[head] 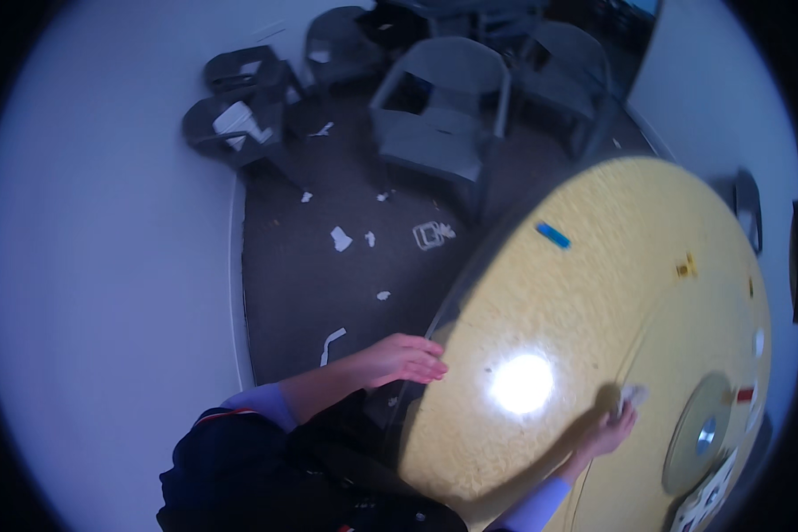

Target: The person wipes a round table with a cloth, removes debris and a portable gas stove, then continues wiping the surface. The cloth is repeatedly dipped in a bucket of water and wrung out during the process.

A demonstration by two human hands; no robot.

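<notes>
My left hand (409,360) is at the near left edge of a round table (572,286) with a yellow patterned cover, its fingers close together and nothing visible in them. Over the tabletop to the right, my right hand (610,432) grips a small crumpled white item (632,397), perhaps a tissue or cloth; blur hides its detail. A blue oblong item (554,235) lies near the far left edge of the table. Beyond my right hand sits a round turntable (688,439) with a shiny centre.
Grey chairs (439,133) stand beyond the table, and more chairs (233,126) holding white papers are by the left wall. White scraps (340,239) litter the dark floor. A small yellow-brown item (685,266) and a red item (745,395) lie on the table's right side.
</notes>
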